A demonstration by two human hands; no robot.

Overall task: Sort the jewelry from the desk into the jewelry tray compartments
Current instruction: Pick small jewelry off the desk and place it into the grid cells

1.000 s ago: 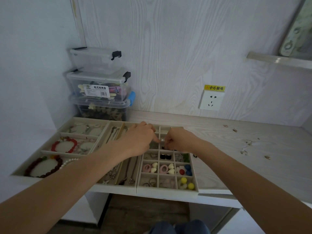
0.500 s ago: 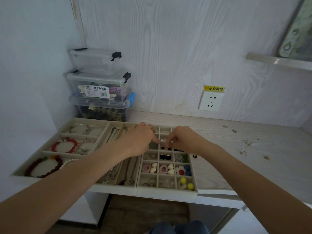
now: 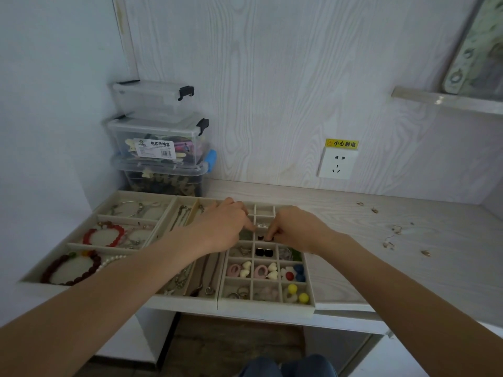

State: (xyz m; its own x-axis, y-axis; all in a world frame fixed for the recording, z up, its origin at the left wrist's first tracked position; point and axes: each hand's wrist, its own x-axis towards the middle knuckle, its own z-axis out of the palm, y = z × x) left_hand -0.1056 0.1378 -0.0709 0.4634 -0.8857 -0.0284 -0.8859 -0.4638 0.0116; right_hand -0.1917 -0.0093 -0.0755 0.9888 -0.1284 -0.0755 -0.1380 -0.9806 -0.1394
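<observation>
— While the clear storage boxes [image 3: 159, 137] stand stacked in the corner, can you read anything on them?

— The middle box carries a white label [image 3: 156, 148] with the Chinese heading 欧式收纳盒; the smaller print under it is too fine to read. On the wall, a yellow sticker [image 3: 342, 143] above the white socket [image 3: 337, 162] reads 小心触电.

— And the hands?

— Both sit over the far rows of the gridded jewelry tray [image 3: 268, 304]. The left hand [image 3: 223, 227] is curled, its forefinger stretched toward a middle cell where something small and pale lies. The right hand [image 3: 295, 227] has thumb and forefinger pinched narrow, tips down at a small black piece [image 3: 260, 237] in the cell below. Whether it actually grips that piece, I cannot tell.

— Where is the jewelry?

— Much of it is in compartments: a red bead bracelet [image 3: 104, 235] and a dark bead bracelet [image 3: 70, 268] in the left tray, chains in the long slots, black studs [image 3: 263, 252], pink and white hearts, yellow balls [image 3: 298, 293] in the grid. A few small pieces [image 3: 392, 236] lie loose on the desk [image 3: 408, 268], well apart to the right.
</observation>
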